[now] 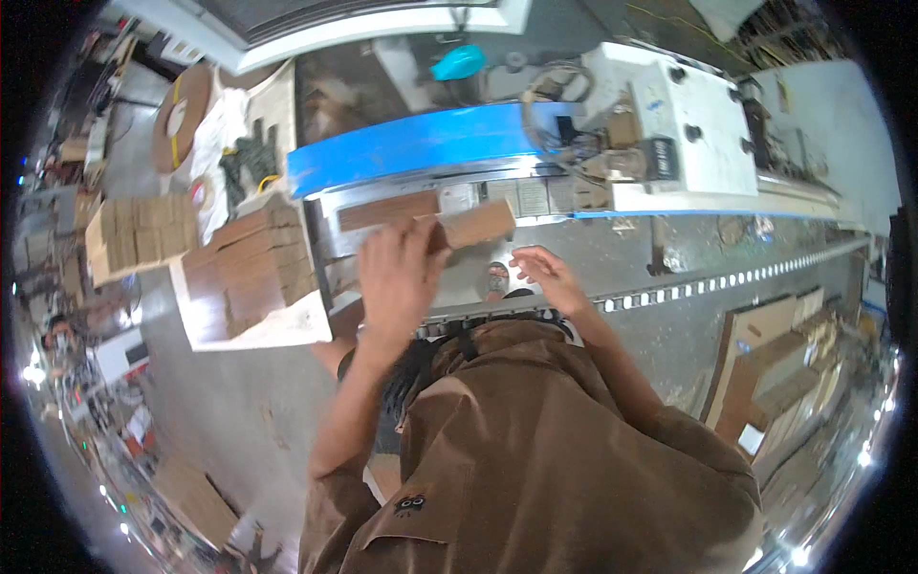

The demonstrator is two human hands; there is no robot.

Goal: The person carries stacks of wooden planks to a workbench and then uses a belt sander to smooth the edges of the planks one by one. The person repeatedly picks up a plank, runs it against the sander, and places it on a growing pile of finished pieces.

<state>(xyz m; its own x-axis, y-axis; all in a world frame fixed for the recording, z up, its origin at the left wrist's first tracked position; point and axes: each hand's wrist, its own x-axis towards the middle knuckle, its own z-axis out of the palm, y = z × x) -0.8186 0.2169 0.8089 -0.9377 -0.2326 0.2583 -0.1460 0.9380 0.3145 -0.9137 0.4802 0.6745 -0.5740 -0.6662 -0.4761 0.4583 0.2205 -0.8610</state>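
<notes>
My left hand (400, 266) is closed on one end of a short brown wooden board (480, 224), its free end pointing right above the machine's infeed. Behind it, a second brown board (387, 209) lies flat on the machine bed, close to the blue guard (421, 143). To the right of the held board, my right hand (549, 275) hangs in the air with its fingers apart and nothing in them. It is just above the roller rail (650, 299) and does not touch the board.
Stacked brown boards (253, 268) stand on a white-topped table at my left, with another stack (143, 230) beyond. Dark gloves (251, 158) lie behind them. A white machine housing (703, 129) with knobs stands at the back right. Panels (765, 364) lean at the right.
</notes>
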